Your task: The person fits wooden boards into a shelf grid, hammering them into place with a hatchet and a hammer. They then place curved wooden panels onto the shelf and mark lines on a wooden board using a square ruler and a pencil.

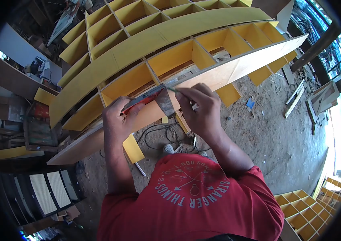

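My left hand (118, 116) is closed around a red and dark, straight-edged tool (144, 99), whose exact kind I cannot make out. It lies along the top edge of a long pale plywood board (234, 72). A wide, worn grey-brown plate (165, 103) hangs over the board's near face between my hands; whether it belongs to the red tool is unclear. Pinched in my right hand (202, 106) is a thin, pencil-like stick (173, 89). Its tip points left, close to the plate's upper end. My fingers partly hide both held things.
Beyond the board stands a large yellow compartment frame (170, 58), crossed by a long yellow panel (138, 44). A black cable (158, 128) loops on the floor near my feet. Wood strips (295, 98) lie right, and another yellow grid (307, 211) stands lower right.
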Action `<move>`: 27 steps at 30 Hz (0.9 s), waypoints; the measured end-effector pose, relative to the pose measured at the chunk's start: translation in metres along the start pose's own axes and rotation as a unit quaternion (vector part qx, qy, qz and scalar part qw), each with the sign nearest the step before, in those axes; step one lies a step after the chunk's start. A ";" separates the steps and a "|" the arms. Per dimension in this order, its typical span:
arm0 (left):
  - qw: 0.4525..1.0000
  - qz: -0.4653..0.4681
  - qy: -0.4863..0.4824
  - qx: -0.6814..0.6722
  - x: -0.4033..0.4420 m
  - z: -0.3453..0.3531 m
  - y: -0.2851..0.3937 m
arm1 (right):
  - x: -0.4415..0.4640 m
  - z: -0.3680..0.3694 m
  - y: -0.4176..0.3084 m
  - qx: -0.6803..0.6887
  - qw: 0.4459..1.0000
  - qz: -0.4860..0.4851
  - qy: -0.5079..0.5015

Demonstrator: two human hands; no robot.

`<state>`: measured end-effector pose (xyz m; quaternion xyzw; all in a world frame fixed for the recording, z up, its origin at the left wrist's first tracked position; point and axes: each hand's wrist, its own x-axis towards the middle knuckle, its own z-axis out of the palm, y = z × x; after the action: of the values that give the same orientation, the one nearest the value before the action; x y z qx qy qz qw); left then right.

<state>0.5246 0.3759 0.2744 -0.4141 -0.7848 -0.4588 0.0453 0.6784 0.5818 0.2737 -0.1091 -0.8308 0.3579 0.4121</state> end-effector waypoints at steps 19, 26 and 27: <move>0.999 -0.036 -0.038 -0.007 -0.004 -0.005 0.003 | 0.065 -0.100 0.160 -0.196 0.971 -0.025 0.136; 0.985 0.060 -0.087 -0.136 0.017 -0.018 0.011 | 0.075 -0.110 0.166 -0.171 0.979 -0.035 0.109; 0.981 0.062 -0.092 -0.159 0.025 -0.013 0.023 | 0.076 -0.115 0.166 -0.176 0.975 -0.062 0.118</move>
<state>0.5198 0.3866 0.3087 -0.5040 -0.6755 -0.5342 -0.0654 0.6984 0.7956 0.2523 -0.1700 -0.8312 0.1643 0.5032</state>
